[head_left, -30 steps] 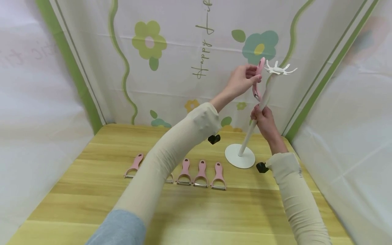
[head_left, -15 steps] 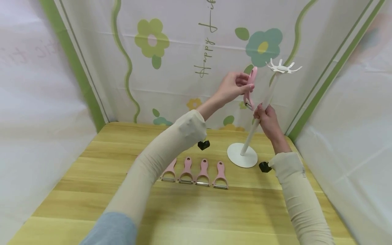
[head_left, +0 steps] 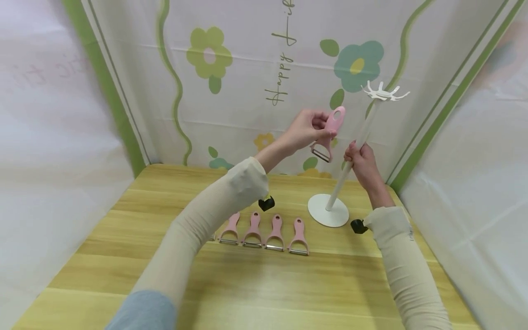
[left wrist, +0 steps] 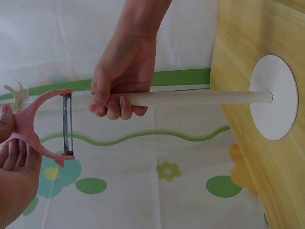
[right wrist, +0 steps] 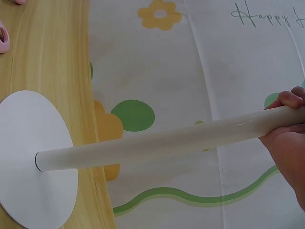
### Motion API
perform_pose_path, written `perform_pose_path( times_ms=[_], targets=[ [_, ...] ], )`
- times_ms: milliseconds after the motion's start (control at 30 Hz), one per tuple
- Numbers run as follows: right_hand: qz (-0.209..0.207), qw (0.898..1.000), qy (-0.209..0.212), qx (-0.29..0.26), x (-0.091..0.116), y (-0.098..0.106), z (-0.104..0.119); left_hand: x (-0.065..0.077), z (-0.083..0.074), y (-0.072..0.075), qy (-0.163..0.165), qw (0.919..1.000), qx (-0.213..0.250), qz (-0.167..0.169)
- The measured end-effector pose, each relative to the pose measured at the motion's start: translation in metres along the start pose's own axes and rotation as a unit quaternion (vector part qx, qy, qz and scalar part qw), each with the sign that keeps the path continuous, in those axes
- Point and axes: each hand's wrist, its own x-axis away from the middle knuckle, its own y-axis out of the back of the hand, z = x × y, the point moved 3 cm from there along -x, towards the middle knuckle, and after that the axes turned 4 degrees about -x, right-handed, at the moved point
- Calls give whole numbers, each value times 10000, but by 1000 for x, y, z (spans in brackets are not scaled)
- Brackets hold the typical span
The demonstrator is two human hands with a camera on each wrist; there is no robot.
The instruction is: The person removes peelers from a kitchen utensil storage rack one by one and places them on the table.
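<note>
My left hand (head_left: 307, 128) pinches a pink Y-shaped peeler (head_left: 333, 121) by its handle, in the air left of a white stand (head_left: 365, 126). The peeler's holed end points up and its metal blade (left wrist: 68, 125) faces down and away from the fingers. My right hand (head_left: 365, 165) grips the stand's pole partway up, fingers wrapped round it. At the pole's top, a ring of white hooks (head_left: 383, 94) carries nothing that I can see. The peeler and the hooks are apart. The stand's round white base (right wrist: 38, 200) rests on the table.
Several pink peelers (head_left: 298, 238) lie in a row on the wooden table (head_left: 264, 284), left of the stand's base; my left sleeve (head_left: 206, 215) covers part of the row. A patterned cloth (head_left: 239, 105) hangs behind the table, and white cloth walls flank both sides.
My left hand has drawn the peeler down and left, away from the hooks. The peeler has turned so its flat face and handle hole show more. My right hand keeps its grip on the pole.
</note>
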Motion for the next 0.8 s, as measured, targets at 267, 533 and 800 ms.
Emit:
perform_pose_path(
  times_ms=[267, 533, 800],
  targets=[
    [-21, 9998, 20, -176, 0, 1, -1, 15, 4, 9, 126, 9995, -292, -71],
    [6, 10000, 22, -89, 0, 0, 1, 31, 13, 20, 512, 9982, -284, -82],
    [43, 10000, 53, 16, 0, 0, 1, 51, 24, 39, 757, 9961, -384, -255]
  ],
)
